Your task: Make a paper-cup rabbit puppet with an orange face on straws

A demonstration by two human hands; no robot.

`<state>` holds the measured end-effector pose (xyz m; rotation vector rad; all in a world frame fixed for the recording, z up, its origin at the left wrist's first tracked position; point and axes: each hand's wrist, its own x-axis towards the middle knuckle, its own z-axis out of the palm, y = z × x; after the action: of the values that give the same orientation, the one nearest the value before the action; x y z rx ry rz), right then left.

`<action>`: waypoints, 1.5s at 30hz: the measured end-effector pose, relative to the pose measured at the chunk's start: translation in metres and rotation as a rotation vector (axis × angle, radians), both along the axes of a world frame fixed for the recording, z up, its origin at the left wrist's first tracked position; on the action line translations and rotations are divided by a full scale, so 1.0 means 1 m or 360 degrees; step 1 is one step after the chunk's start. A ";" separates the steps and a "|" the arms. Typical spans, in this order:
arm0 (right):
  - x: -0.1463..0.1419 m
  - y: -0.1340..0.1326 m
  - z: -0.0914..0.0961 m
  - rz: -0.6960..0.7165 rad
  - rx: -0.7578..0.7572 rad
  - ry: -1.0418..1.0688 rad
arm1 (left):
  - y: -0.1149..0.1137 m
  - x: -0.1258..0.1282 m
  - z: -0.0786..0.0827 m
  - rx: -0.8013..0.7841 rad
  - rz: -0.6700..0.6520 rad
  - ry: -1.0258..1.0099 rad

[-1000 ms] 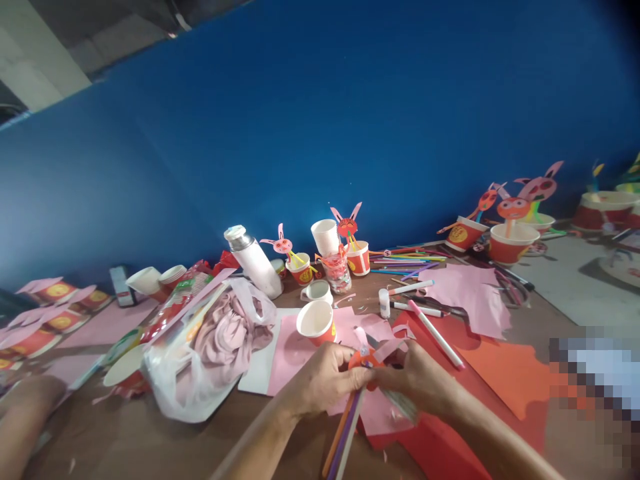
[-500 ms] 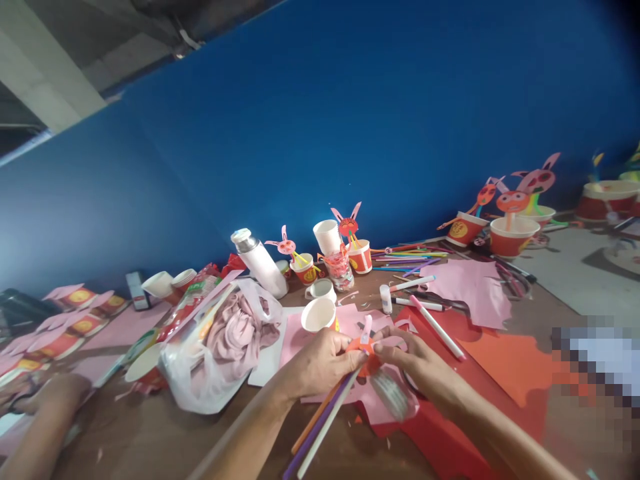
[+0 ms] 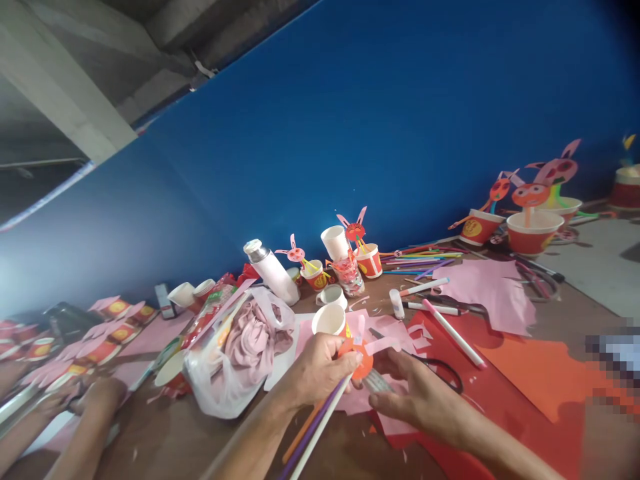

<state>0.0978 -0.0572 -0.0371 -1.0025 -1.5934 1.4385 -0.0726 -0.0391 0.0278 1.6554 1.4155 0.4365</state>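
Observation:
My left hand (image 3: 323,370) pinches an orange paper rabbit head (image 3: 361,360) with pink ears (image 3: 383,345). Below the head, the same hand also grips orange, purple and white pipe cleaners (image 3: 320,427), which slant toward me. My right hand (image 3: 420,393) is open, its thumb and fingers apart beside a clear tube-like item (image 3: 377,382) lying on the pink paper; whether they touch it I cannot tell. Behind that hand a black loop (image 3: 453,373), apparently a scissor handle, lies on red paper (image 3: 450,433). A white paper cup (image 3: 330,321) stands just beyond my left hand.
A plastic bag with pink cloth (image 3: 240,353) and a white flask (image 3: 273,273) are on the left. Finished rabbit cups (image 3: 535,230) stand at the back right. Markers (image 3: 453,333) and a glue stick (image 3: 397,303) lie nearby. Another person's hands (image 3: 95,400) work at far left.
My right hand has let go of the rabbit head's ear area and moved down and right, its fingers opening. My left hand keeps hold. The view has shifted left.

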 end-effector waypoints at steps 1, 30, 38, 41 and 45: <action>0.000 0.000 0.001 0.0006 0.0027 -0.0033 | 0.000 -0.001 -0.001 -0.0038 0.0008 -0.0055; 0.000 -0.001 0.014 -0.0161 0.0343 -0.0481 | -0.024 0.006 -0.046 -0.0279 0.0526 -0.1035; -0.008 0.014 0.006 -0.0205 0.0022 -0.0262 | -0.027 0.020 -0.056 -0.0107 0.0553 -0.1086; -0.006 0.017 0.003 -0.0216 -0.0074 -0.0202 | -0.026 0.022 -0.061 -0.0062 0.0510 -0.1111; -0.004 0.017 0.005 -0.0273 -0.0014 -0.0269 | -0.025 0.023 -0.062 -0.0039 0.0489 -0.1128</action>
<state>0.0941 -0.0400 -0.0325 -1.2626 -1.5772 1.2736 -0.0499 -0.0641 -0.0338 1.0864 1.1112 1.0559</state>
